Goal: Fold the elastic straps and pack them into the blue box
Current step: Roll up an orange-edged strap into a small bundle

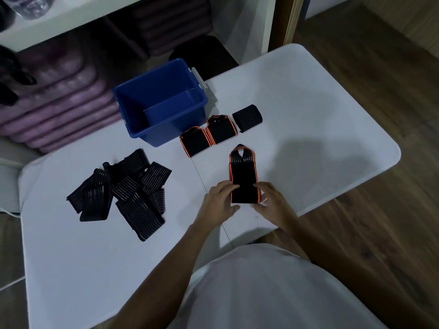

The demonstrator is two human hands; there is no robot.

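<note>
An orange-edged black strap (243, 179) is lying flat on the white bench (308, 110), near its right edge. The left hand (219, 201) and right hand (270, 200) are pinching its near end from either side. Beyond it, two folded orange-edged straps (207, 136) and one folded black strap (247, 118) are sitting beside the blue box (133, 115). A heap of unfolded black straps (121, 193) is lying to the left.

The person wears a plain white top (273, 288), forearms bare.
</note>
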